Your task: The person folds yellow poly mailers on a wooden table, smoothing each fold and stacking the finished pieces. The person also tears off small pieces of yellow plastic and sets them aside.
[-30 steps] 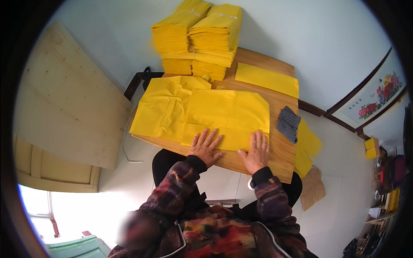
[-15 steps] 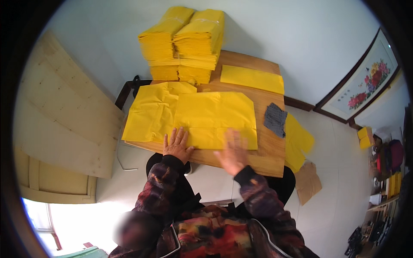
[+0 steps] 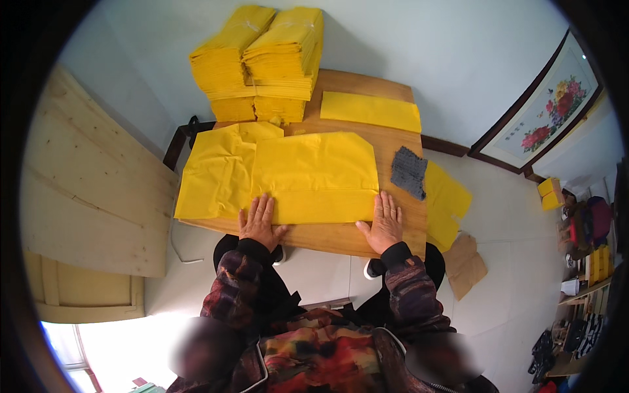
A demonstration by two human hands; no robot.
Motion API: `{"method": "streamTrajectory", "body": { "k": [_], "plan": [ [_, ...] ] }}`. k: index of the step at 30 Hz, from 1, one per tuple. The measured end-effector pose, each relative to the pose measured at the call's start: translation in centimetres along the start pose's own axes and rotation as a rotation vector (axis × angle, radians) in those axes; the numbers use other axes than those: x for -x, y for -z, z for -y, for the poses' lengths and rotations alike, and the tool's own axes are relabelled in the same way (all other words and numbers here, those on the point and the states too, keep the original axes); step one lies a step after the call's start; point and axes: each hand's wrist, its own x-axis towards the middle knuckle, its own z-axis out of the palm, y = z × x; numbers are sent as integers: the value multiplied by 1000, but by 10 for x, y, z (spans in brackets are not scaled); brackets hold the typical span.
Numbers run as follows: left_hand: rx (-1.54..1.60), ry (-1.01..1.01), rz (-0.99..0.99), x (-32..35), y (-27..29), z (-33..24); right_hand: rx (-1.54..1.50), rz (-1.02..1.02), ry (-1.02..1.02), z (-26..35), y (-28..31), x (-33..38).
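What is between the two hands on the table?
In the head view, the folded front strip of the big yellow paper sheet stretches between the left hand and right hand.

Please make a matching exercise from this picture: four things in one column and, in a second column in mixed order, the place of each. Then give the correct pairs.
Things:
1. grey cloth
2. tall stacks of yellow paper
3. left hand
4. brown cardboard piece

Places:
A. on the floor, right of the wooden table
B. flat on the near left edge of the large yellow sheet
C. at the table's far left end
D. near the table's right edge, beside the large sheet

Pairs: 1-D, 2-C, 3-B, 4-A
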Motion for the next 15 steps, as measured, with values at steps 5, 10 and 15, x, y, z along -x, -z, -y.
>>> {"method": "streamTrajectory", "body": {
  "k": [5, 10, 15],
  "plan": [
    [37, -123, 75, -2, 25, 9, -274, -196, 38, 12, 19, 27],
    [123, -155, 74, 7, 28, 6, -729, 304, 162, 52, 12, 69],
    [246, -196, -19, 34, 9, -1, -1059, 435, 150, 67, -14, 72]
  ]
}}
